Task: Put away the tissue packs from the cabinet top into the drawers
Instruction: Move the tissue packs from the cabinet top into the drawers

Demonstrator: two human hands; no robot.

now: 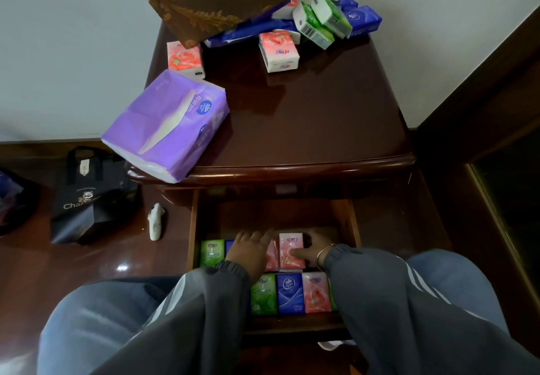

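Dark cabinet top (321,117) carries loose packs (279,51). In the drawer (353,222), right hand (311,247) fingers pinch a pink pack (290,247); left hand (248,250) fingers lie flat. Seat it, then likely fetch another.

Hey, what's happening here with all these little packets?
A person is stowing small tissue packs in an open drawer. The right hand grips an upright pink pack in the back row, and the left hand lies flat on the packs beside it. A front row of green, blue and pink packs is lined up. On the cabinet top, a large purple pack and several small ones wait.
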